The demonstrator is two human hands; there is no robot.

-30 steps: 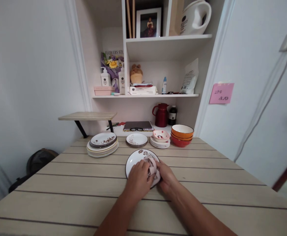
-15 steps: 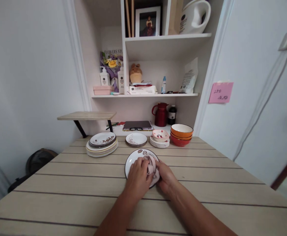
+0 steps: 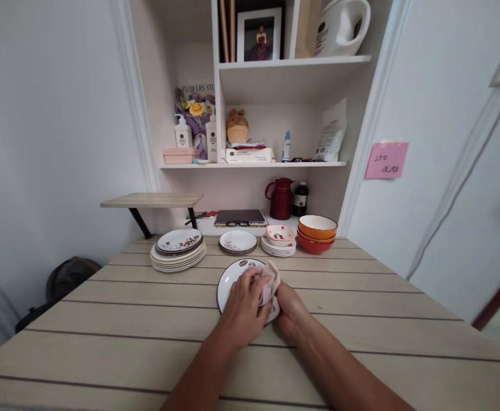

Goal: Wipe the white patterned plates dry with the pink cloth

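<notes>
A white plate with a dark rim and brown printed motifs is in front of me, near the middle of the table. Bunched on its right side is a pale pinkish cloth. My left hand reaches over the plate with its fingers curled on the cloth. At the plate's right edge, my right hand grips the rim beside the cloth; its fingertips are hidden behind the cloth and plate.
Along the back of the wooden table stand a tall plate stack, a low plate stack, small dishes and orange and red bowls. A small raised shelf stands at back left, and a red jug behind.
My left hand has shifted slightly right across the plate, its fingers more raised. The cloth has moved toward the right rim and bunches up higher. My right hand stays at the edge.
</notes>
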